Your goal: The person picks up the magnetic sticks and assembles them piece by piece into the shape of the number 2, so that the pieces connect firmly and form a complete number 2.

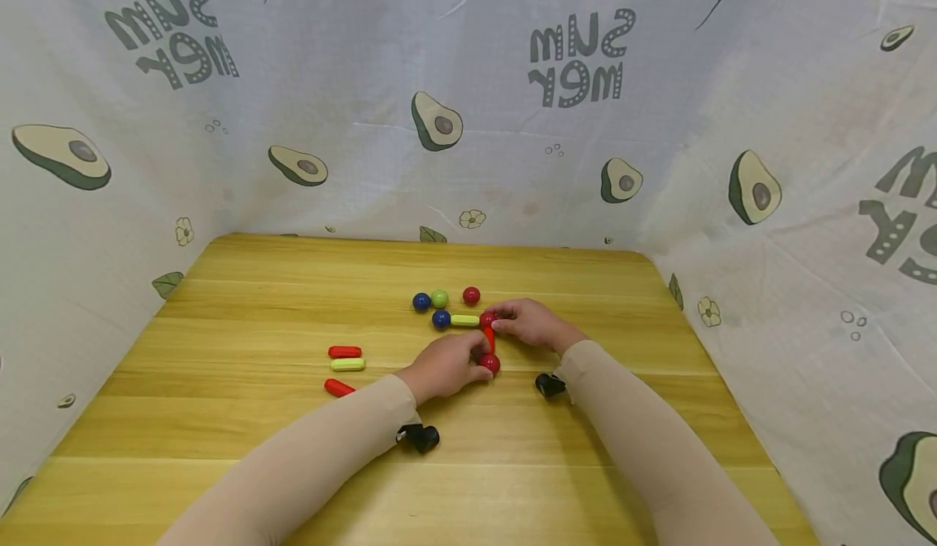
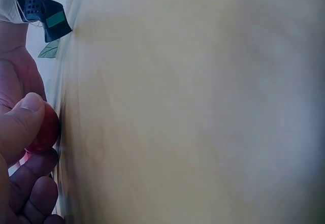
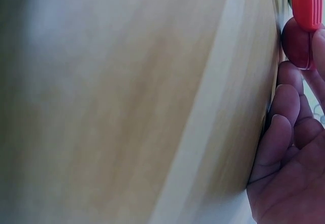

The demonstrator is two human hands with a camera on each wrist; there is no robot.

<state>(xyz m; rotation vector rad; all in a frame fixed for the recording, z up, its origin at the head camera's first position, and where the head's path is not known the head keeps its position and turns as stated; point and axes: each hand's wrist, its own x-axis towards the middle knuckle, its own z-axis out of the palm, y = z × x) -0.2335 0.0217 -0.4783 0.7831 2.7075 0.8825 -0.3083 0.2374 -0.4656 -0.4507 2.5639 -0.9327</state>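
Observation:
Between thumb and fingers, my left hand (image 1: 448,360) pinches a red ball (image 1: 490,364); in the left wrist view the thumb presses on this red ball (image 2: 45,130). A red rod (image 1: 489,340) runs from it to another red ball (image 1: 487,319), which my right hand (image 1: 533,322) pinches on the far side. The right wrist view shows the ribbed red rod (image 3: 307,3) meeting that red ball (image 3: 297,43). A yellow-green rod (image 1: 464,321) extends left from the right hand's ball to a blue ball (image 1: 441,319), in line with both. The left fingers partly cover the red rod.
Behind this row lie a second blue ball (image 1: 421,302), a green ball (image 1: 439,299) beside it and a loose red ball (image 1: 472,295). Left of my left hand are a red rod (image 1: 345,351), a yellow-green rod (image 1: 347,364) and another red rod (image 1: 338,387), partly behind the sleeve.

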